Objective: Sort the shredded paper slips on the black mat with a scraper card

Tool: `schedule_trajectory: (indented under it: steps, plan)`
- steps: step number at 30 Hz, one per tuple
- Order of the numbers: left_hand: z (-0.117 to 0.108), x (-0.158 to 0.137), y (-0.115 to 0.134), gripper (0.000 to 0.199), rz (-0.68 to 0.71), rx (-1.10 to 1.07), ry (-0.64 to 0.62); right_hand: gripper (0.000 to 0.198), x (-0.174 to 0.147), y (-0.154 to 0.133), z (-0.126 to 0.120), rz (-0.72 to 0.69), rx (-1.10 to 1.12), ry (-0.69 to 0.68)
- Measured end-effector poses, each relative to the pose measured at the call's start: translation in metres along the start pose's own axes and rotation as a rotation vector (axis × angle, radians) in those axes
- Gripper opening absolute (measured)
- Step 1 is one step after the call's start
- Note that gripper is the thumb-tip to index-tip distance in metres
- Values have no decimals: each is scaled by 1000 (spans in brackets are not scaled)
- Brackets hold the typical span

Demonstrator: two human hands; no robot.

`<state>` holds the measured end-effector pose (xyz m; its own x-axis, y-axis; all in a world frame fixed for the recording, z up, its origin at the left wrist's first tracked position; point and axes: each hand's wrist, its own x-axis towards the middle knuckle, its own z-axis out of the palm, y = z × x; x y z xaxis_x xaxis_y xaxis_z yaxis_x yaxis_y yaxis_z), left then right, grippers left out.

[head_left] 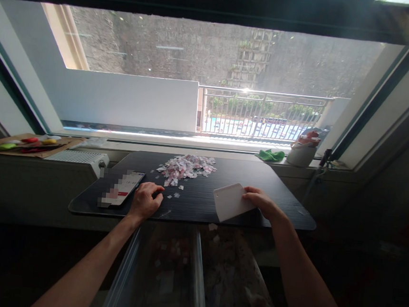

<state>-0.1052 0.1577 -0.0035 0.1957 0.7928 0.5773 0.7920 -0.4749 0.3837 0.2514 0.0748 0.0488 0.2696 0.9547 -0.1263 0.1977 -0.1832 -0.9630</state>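
My right hand (260, 201) grips a flat white plastic scraper (233, 203) by its right edge. The scraper is tilted just over the front of the dark table (192, 210), and a small hole shows near its left corner. My left hand (146, 199) rests near the table's front edge with loosely bent fingers, the thumb apart from them and nothing visible between. Close on its left lies a phone (124, 189), its screen partly blurred. Beyond both hands is a heap of small whitish and pinkish paper-like scraps (185, 167), with a few loose pieces nearer my left hand.
Below the table's front edge stand a clear plastic bin (165, 274) with scraps inside and a pale-lined container (236, 285). A green cloth (270, 155) and a white container (300, 154) sit on the sill. Cardboard with colourful items (29, 144) lies at left.
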Motion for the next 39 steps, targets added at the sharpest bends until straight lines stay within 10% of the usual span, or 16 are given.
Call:
schedule_trajectory:
  steps: [11, 23, 39]
  plan:
    - [3, -1, 0, 20, 10, -2, 31, 24, 12, 12, 12, -24, 268, 13]
    - [6, -3, 2, 18, -17, -4, 83, 34, 46, 12, 120, -325, 178, 174]
    - [6, -2, 5, 17, -28, -6, 75, 34, 26, 4, 122, -375, 91, 66]
